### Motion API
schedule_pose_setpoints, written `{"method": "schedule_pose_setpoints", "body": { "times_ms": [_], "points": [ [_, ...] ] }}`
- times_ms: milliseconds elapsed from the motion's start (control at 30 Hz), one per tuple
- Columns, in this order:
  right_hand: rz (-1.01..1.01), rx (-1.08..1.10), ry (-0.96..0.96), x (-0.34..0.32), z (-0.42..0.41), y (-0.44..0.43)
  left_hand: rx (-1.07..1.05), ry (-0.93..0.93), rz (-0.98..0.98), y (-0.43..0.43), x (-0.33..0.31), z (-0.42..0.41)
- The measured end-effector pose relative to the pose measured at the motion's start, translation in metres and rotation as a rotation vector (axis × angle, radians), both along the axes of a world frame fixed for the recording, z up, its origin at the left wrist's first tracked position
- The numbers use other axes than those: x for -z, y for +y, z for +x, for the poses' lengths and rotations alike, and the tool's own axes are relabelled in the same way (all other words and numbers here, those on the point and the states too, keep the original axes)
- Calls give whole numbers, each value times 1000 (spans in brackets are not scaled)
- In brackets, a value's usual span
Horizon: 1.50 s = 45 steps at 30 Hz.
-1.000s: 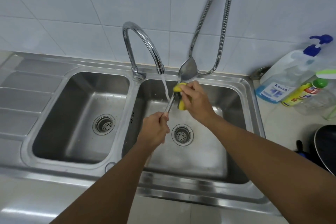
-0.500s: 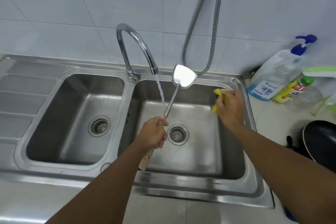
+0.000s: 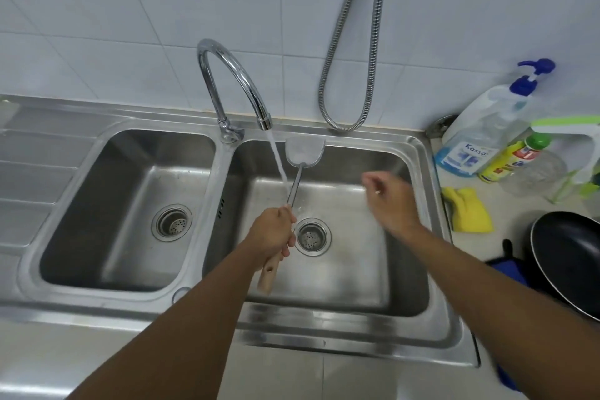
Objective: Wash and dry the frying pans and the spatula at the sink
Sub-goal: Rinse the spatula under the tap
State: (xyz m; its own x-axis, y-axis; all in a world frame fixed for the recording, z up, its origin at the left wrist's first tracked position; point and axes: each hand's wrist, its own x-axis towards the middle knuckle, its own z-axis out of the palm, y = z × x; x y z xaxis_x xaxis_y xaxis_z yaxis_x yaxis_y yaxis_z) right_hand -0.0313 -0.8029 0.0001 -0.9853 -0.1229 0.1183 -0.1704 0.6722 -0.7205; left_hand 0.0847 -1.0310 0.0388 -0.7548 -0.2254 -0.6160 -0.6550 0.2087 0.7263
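My left hand (image 3: 274,232) grips the metal spatula (image 3: 303,153) by its wooden handle over the right sink basin (image 3: 406,286). The blade points away from me, near the back wall of the basin. Water runs from the curved tap (image 3: 233,75) onto the spatula's shaft. My right hand (image 3: 389,201) hovers over the right side of the same basin, blurred, fingers loosely curled and holding nothing. A yellow sponge (image 3: 467,209) lies on the counter just right of the sink. A black frying pan (image 3: 571,256) sits at the right edge.
The left basin (image 3: 107,204) holds nothing but its drain. A drainboard (image 3: 35,166) lies at far left. A pump soap bottle (image 3: 480,136), a yellow detergent bottle (image 3: 516,159) and a green-and-white brush (image 3: 581,153) stand at the back right. A metal shower hose (image 3: 354,42) hangs on the tiled wall.
My right hand took the sponge off the spatula, laid it on the counter to the right and came back empty over the basin. The spatula blade turned flat and now sits under the running water.
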Motion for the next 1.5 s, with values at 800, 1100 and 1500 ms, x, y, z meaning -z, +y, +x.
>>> {"method": "schedule_pose_setpoints", "body": {
  "times_ms": [800,1100,1500],
  "points": [
    [-566,461,-638,31,-26,-158,140,50,-50,-38,6,42],
    [-336,229,-674,24,-29,-167,195,-2,53,-56,8,43],
    [-423,-67,-453,34,-7,-144,-47,-142,78,-63,16,44]
  ]
}}
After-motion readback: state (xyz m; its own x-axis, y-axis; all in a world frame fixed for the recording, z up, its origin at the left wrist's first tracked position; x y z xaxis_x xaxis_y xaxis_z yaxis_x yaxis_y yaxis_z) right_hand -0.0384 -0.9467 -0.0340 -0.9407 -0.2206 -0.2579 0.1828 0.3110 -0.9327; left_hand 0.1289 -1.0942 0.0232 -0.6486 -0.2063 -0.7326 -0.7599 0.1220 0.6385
